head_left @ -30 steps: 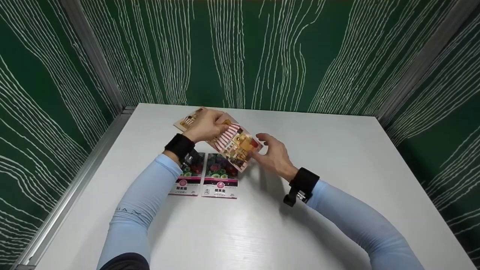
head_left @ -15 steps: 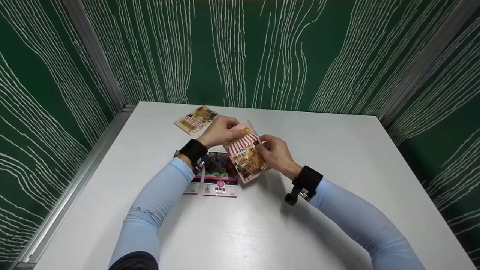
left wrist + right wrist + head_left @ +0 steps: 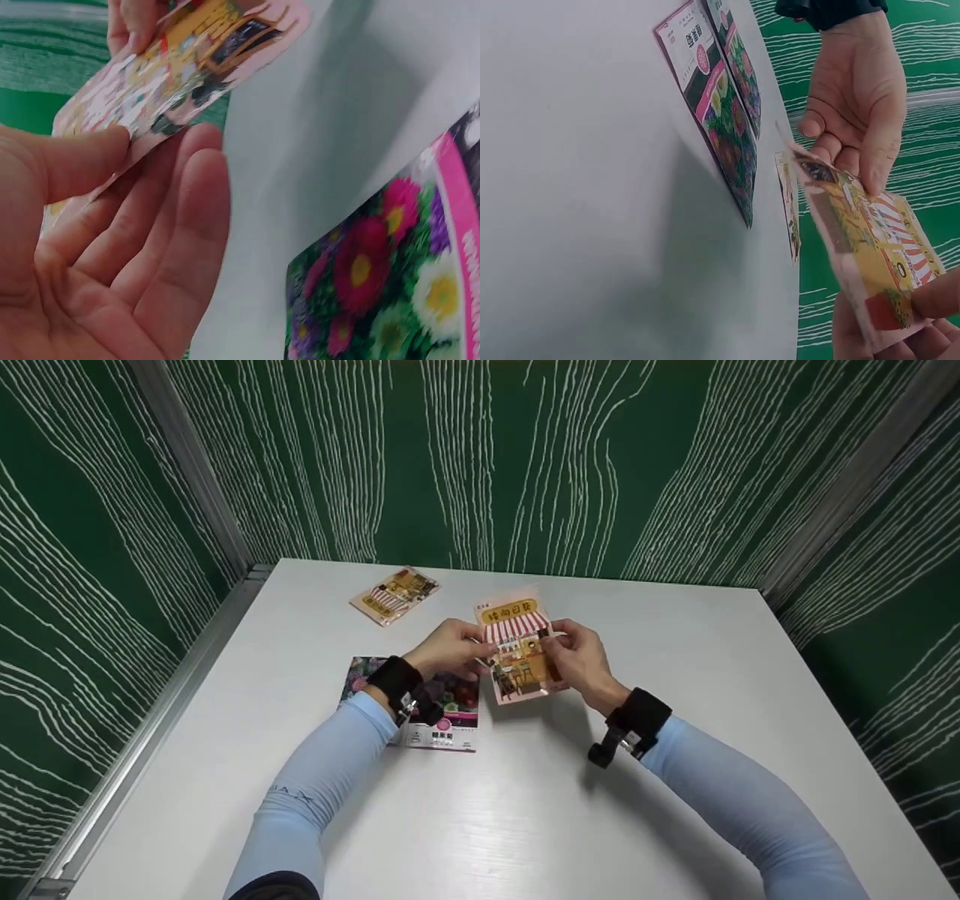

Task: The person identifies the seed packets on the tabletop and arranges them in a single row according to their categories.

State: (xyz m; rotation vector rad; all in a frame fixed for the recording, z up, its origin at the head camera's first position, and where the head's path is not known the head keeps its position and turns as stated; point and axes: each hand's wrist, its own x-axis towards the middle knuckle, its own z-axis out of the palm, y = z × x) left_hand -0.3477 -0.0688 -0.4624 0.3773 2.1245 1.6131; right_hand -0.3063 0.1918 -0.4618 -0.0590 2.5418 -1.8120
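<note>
In the head view a pink seed packet point(image 3: 519, 679) with a red-striped awning picture is held above the table, its printed front up. My left hand point(image 3: 447, 648) pinches its left edge, thumb on the front and fingers behind, as the packet point(image 3: 187, 64) in the left wrist view also shows. My right hand point(image 3: 585, 660) grips the right edge, its thumb on the front. Under my left wrist lie two flower-print packets, the right one point(image 3: 450, 740) partly covered by the wrist camera. The left flower packet point(image 3: 741, 66) shows beside it in the right wrist view.
A second pink packet point(image 3: 396, 595) lies turned at an angle near the back left of the white table point(image 3: 480, 825). Green walls with white wavy lines point(image 3: 465, 472) stand behind and at both sides, close to the table's edges.
The held packet has come away from the back-left packet, moved right and turned nearly upright in view. My right hand has shifted its grip up along the right edge.
</note>
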